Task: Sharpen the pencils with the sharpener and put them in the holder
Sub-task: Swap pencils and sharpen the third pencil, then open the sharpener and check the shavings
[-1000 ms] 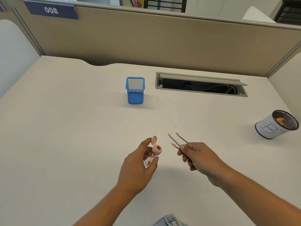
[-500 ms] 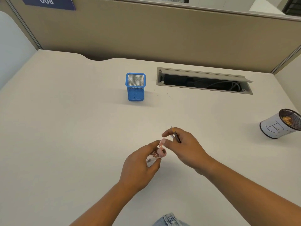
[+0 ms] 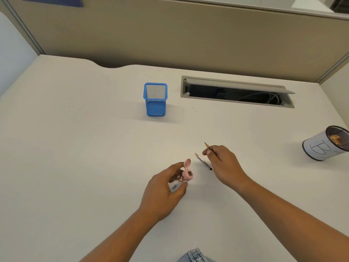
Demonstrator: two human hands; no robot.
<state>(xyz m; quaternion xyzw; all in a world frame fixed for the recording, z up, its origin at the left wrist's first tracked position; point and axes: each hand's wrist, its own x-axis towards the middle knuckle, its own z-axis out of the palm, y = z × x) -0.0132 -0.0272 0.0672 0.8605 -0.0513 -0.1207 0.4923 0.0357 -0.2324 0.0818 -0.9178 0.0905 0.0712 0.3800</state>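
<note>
My left hand (image 3: 164, 188) grips a pink pencil sharpener (image 3: 186, 173) with a clear body; its lid is flipped open. My right hand (image 3: 222, 163) pinches a pencil (image 3: 207, 146) whose tip points up and to the left. A second pencil (image 3: 203, 161) lies flat on the desk just left of that hand, between my two hands. The blue mesh holder (image 3: 155, 100) stands upright farther back, apart from both hands, and looks empty.
A white-wrapped mesh cup marked "B" (image 3: 324, 143) with shavings inside lies tilted at the right edge. An open cable tray (image 3: 236, 91) is cut into the desk behind. A beige partition (image 3: 170, 35) closes off the back.
My right hand has moved away from the sharpener to the right. One pencil now lies on the desk; before, the hand held several together. The sharpener lid is open again.
</note>
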